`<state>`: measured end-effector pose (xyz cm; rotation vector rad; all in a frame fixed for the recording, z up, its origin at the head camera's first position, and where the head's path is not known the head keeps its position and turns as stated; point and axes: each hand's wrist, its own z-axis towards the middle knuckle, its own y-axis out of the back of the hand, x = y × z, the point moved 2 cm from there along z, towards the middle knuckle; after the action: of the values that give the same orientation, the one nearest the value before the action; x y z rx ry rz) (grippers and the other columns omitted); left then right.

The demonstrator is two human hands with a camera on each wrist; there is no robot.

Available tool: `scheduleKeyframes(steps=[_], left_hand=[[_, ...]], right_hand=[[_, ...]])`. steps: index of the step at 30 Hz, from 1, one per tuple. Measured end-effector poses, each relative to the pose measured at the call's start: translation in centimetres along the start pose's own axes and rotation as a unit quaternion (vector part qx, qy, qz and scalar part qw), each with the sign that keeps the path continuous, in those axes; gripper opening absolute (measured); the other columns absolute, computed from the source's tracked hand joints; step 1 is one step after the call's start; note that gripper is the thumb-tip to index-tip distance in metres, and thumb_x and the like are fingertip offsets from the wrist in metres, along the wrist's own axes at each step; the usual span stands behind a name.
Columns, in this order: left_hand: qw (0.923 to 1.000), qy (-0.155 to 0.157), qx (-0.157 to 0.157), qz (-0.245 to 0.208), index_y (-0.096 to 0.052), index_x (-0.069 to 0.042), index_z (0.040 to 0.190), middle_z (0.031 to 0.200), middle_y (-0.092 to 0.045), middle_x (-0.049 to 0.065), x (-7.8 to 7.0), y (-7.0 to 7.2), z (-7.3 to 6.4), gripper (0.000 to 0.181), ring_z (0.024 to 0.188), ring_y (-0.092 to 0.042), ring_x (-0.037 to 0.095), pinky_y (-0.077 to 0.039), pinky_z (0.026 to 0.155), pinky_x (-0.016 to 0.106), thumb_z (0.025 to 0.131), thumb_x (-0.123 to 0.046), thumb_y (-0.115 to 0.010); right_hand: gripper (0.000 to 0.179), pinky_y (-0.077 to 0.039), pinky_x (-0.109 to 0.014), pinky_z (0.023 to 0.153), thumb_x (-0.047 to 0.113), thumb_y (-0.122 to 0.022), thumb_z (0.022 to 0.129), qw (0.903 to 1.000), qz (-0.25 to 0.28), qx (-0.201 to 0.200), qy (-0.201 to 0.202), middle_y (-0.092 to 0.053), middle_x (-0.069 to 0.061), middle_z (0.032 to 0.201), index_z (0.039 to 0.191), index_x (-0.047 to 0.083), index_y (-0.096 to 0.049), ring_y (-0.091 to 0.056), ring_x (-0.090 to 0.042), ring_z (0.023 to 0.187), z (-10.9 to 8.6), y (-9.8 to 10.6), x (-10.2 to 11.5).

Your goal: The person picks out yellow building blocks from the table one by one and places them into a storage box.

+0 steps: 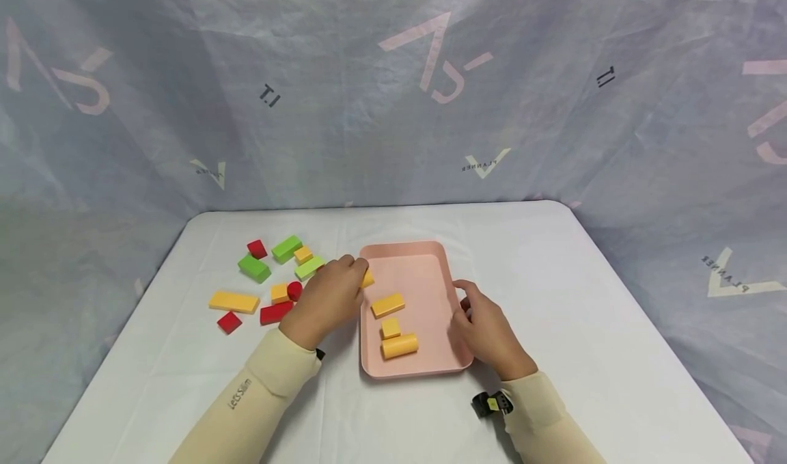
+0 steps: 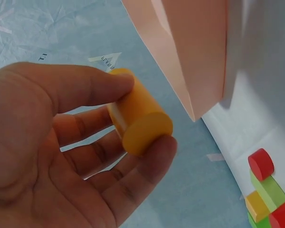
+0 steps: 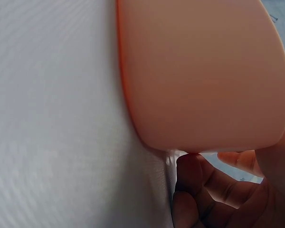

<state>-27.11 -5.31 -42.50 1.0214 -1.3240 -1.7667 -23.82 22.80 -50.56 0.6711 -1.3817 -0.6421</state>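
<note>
My left hand [image 1: 330, 298] is above the left rim of a pink tray [image 1: 424, 276], pinching a yellow cylinder [image 2: 141, 111] between thumb and fingers. In the left wrist view the cylinder is held clear beside the tray's wall. At the tray's right side, my right hand [image 1: 490, 329] holds the edge, with curled fingers [image 3: 190, 173] against the outside; part of the thumb is hidden by the wall. Inside the tray lie a yellow rectangular block [image 1: 388, 305], a small yellow cube [image 1: 390, 328] and another yellow cylinder [image 1: 399, 346].
Left of the tray, loose blocks are scattered on the white-covered table [image 1: 590, 314]: green blocks [image 1: 254, 268], red blocks [image 1: 277, 313], a long yellow block [image 1: 234, 302] and small yellow cubes [image 1: 279, 293]. A grey printed cloth [image 1: 344, 108] hangs behind the table.
</note>
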Motion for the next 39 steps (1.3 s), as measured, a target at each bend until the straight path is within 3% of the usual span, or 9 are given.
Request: scheduleKeyframes(steps=[5,17,26,39], left_hand=[[0.9999,0.002,0.010,-0.009,-0.066,-0.008,0.123,0.099,-0.063,0.006,-0.3,-0.2,0.2,0.032,0.081,-0.059,0.018,-0.061,0.078,0.035,0.092,-0.013,-0.072],[0.9988,-0.041,0.011,0.025,-0.067,-0.010,0.116,0.091,-0.061,0.001,-1.9,-0.8,0.7,0.025,0.069,-0.053,0.014,-0.049,0.062,0.028,0.093,-0.017,-0.073],[0.9972,-0.050,0.026,0.050,-0.067,-0.013,0.111,0.081,-0.057,-0.004,-2.8,-1.6,0.7,0.022,0.070,-0.054,0.013,-0.046,0.070,0.038,0.092,-0.022,-0.073],[0.9923,-0.105,-0.008,0.065,-0.065,-0.015,0.095,0.072,-0.053,-0.006,-4.3,-2.2,0.9,0.021,0.062,-0.050,0.012,-0.043,0.063,0.037,0.088,-0.029,-0.080]], right_hand=[[0.053,-0.050,-0.032,0.070,0.016,-0.051,0.100,1.0000,-0.002,-0.001,0.003,-0.065,0.000,0.097,0.153,0.017,-0.044,-0.059,-0.013,0.074,0.1,0.0,0.0],[0.054,-0.051,-0.033,0.069,0.015,-0.051,0.100,1.0000,0.005,0.001,0.000,-0.065,-0.001,0.098,0.153,0.017,-0.043,-0.060,-0.013,0.075,0.0,0.1,-0.1],[0.053,-0.051,-0.032,0.068,0.015,-0.052,0.100,1.0000,0.008,0.004,-0.003,-0.064,-0.001,0.098,0.153,0.017,-0.044,-0.060,-0.014,0.074,-0.1,-0.1,-0.1],[0.052,-0.050,-0.032,0.068,0.014,-0.052,0.100,0.9999,-0.006,-0.006,0.009,-0.064,-0.001,0.097,0.152,0.016,-0.045,-0.058,-0.014,0.072,-0.1,0.0,0.0]])
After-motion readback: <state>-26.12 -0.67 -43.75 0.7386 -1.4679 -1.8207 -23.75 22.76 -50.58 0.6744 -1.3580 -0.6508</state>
